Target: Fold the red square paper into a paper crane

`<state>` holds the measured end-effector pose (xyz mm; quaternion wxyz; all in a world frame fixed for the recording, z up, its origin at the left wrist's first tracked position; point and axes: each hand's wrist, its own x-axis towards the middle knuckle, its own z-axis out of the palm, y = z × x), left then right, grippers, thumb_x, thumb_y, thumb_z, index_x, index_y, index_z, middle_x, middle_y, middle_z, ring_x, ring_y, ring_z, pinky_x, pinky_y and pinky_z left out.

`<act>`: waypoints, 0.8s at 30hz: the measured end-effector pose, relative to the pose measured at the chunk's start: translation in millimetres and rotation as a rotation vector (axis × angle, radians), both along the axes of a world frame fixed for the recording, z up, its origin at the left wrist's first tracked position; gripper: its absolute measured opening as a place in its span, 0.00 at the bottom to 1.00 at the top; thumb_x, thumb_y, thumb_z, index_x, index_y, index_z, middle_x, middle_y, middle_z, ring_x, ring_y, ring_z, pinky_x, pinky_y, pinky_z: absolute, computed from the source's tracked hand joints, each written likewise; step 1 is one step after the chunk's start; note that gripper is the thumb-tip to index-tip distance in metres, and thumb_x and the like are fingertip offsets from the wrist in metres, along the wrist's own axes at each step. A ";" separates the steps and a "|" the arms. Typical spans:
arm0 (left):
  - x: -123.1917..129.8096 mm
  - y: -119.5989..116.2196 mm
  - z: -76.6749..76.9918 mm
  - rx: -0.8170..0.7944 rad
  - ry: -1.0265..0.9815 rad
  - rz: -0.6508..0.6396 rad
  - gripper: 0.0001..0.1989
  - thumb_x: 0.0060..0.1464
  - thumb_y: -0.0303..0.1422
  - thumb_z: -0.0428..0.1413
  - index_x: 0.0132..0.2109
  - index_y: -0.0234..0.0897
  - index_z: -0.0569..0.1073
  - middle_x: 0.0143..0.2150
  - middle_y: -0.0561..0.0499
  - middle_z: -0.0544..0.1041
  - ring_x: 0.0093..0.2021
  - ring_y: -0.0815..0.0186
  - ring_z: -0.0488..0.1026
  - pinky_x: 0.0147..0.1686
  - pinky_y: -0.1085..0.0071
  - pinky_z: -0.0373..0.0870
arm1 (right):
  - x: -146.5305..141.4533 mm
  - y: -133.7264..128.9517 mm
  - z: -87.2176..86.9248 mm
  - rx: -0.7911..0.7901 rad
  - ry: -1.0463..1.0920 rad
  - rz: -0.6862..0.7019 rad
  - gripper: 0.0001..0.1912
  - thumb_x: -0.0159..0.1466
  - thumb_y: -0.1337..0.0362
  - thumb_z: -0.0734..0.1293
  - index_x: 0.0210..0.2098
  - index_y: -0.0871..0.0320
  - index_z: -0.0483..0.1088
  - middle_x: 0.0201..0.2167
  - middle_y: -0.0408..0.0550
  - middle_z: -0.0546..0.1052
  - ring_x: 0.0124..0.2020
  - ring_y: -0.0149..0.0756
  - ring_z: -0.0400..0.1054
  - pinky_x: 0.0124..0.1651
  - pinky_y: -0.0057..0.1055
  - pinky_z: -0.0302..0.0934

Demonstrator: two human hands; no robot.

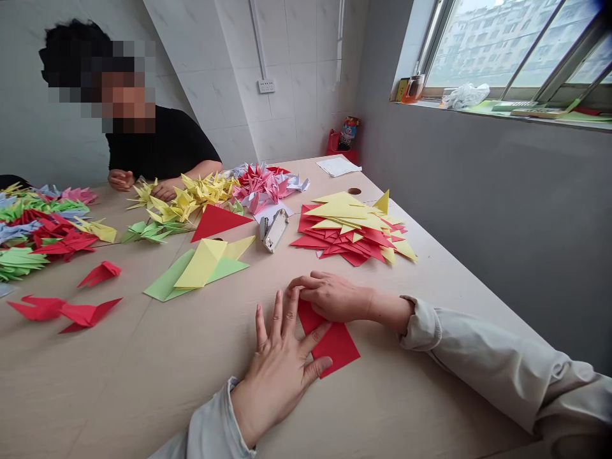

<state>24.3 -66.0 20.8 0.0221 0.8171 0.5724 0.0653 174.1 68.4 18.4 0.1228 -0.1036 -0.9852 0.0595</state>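
A folded piece of red paper (337, 350) lies on the table in front of me. My left hand (280, 360) rests flat with its fingers spread, its thumb and index finger over the paper's left side. At the paper's far end, my right hand (335, 296) has its fingers curled in and pressed onto the paper, close to my left fingertips. The right hand covers the far part of the sheet, so that edge is hidden. Beyond the hands are a stapler (274, 231), a red paper triangle (217, 223) and yellow folded paper (203, 261) on green paper (162, 280).
A pile of red and yellow folded papers (351, 229) stands at the right. Heaps of folded paper cranes (261, 185) lie at the back and left, with red cranes (71, 312) nearer. Across the wooden table (143, 376) sits a person in black (165, 143).
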 end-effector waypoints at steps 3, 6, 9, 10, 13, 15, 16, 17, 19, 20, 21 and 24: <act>-0.2 -0.7 -1.6 -0.011 -0.028 -0.007 0.25 0.60 0.47 0.50 0.63 0.63 0.58 0.73 0.50 0.31 0.69 0.35 0.34 0.57 0.30 0.39 | -2.5 1.1 -0.5 -0.079 0.047 -0.113 0.17 0.66 0.69 0.58 0.53 0.63 0.69 0.55 0.58 0.68 0.46 0.41 0.67 0.50 0.38 0.63; -6.7 4.3 -4.8 -0.035 -0.075 0.012 0.29 0.58 0.50 0.50 0.65 0.58 0.57 0.73 0.47 0.30 0.69 0.37 0.33 0.58 0.31 0.38 | 2.3 7.6 5.1 -0.270 0.067 -0.207 0.20 0.63 0.68 0.62 0.54 0.61 0.68 0.52 0.57 0.69 0.45 0.39 0.69 0.48 0.35 0.64; -22.5 16.4 -8.4 -0.078 -0.122 0.109 0.43 0.49 0.57 0.55 0.67 0.45 0.54 0.72 0.37 0.35 0.69 0.38 0.33 0.58 0.31 0.37 | 13.7 17.8 12.9 -0.435 0.033 -0.320 0.22 0.59 0.61 0.68 0.52 0.59 0.69 0.41 0.52 0.73 0.37 0.37 0.69 0.38 0.31 0.64; -29.4 21.4 -9.4 -0.098 -0.142 0.151 0.49 0.44 0.59 0.57 0.68 0.42 0.53 0.72 0.34 0.38 0.69 0.38 0.34 0.58 0.32 0.38 | 17.6 20.8 14.9 -0.477 0.021 -0.358 0.23 0.57 0.60 0.70 0.51 0.59 0.70 0.37 0.49 0.74 0.34 0.36 0.68 0.34 0.29 0.62; -50.4 35.7 -10.8 -0.141 -0.193 0.250 0.51 0.39 0.57 0.61 0.67 0.43 0.55 0.71 0.35 0.42 0.69 0.39 0.36 0.59 0.33 0.38 | 24.9 26.1 17.5 -0.573 0.019 -0.426 0.19 0.51 0.60 0.73 0.41 0.58 0.73 0.30 0.45 0.72 0.29 0.33 0.64 0.26 0.25 0.55; -59.8 42.9 -9.7 -0.158 -0.217 0.275 0.44 0.42 0.54 0.62 0.64 0.47 0.60 0.72 0.39 0.44 0.70 0.40 0.38 0.59 0.34 0.37 | 25.0 26.5 17.2 -0.660 0.048 -0.438 0.10 0.50 0.63 0.73 0.32 0.59 0.72 0.29 0.44 0.72 0.28 0.31 0.62 0.24 0.25 0.53; -61.9 45.6 -8.6 -0.154 -0.236 0.279 0.38 0.44 0.52 0.62 0.62 0.48 0.63 0.71 0.41 0.47 0.69 0.42 0.40 0.60 0.35 0.38 | 23.8 26.0 16.7 -0.704 0.065 -0.438 0.07 0.51 0.65 0.72 0.28 0.59 0.71 0.28 0.44 0.72 0.27 0.30 0.62 0.24 0.25 0.53; -62.2 47.6 -7.1 -0.139 -0.267 0.278 0.32 0.47 0.49 0.61 0.59 0.49 0.67 0.70 0.43 0.51 0.69 0.43 0.43 0.61 0.37 0.40 | 22.1 25.3 16.2 -0.738 0.079 -0.432 0.05 0.53 0.66 0.70 0.27 0.59 0.70 0.28 0.44 0.73 0.27 0.30 0.63 0.25 0.25 0.54; -57.8 50.2 -3.4 -0.097 -0.386 0.250 0.21 0.52 0.43 0.59 0.53 0.47 0.73 0.66 0.45 0.61 0.66 0.48 0.53 0.61 0.45 0.50 | 17.9 23.3 15.2 -0.810 0.120 -0.398 0.04 0.57 0.65 0.67 0.29 0.59 0.70 0.29 0.44 0.74 0.28 0.30 0.65 0.27 0.25 0.56; -54.0 51.0 -1.4 -0.083 -0.471 0.225 0.16 0.54 0.41 0.57 0.49 0.45 0.76 0.61 0.45 0.67 0.62 0.51 0.60 0.59 0.51 0.58 | 15.7 22.1 14.9 -0.856 0.157 -0.376 0.05 0.59 0.64 0.66 0.31 0.59 0.69 0.29 0.44 0.74 0.29 0.30 0.65 0.28 0.25 0.57; -49.8 51.6 0.6 -0.082 -0.567 0.196 0.13 0.55 0.40 0.55 0.45 0.43 0.78 0.55 0.44 0.72 0.57 0.54 0.67 0.54 0.58 0.64 | 13.8 20.7 14.8 -0.915 0.206 -0.355 0.06 0.60 0.62 0.66 0.32 0.59 0.69 0.30 0.44 0.74 0.29 0.30 0.65 0.29 0.25 0.58; -41.0 53.0 5.2 -0.130 -0.814 0.173 0.12 0.58 0.38 0.52 0.35 0.38 0.78 0.36 0.47 0.77 0.39 0.61 0.73 0.39 0.69 0.69 | 10.4 16.4 15.5 -1.078 0.355 -0.329 0.10 0.60 0.58 0.67 0.34 0.59 0.68 0.30 0.43 0.73 0.30 0.31 0.65 0.29 0.25 0.58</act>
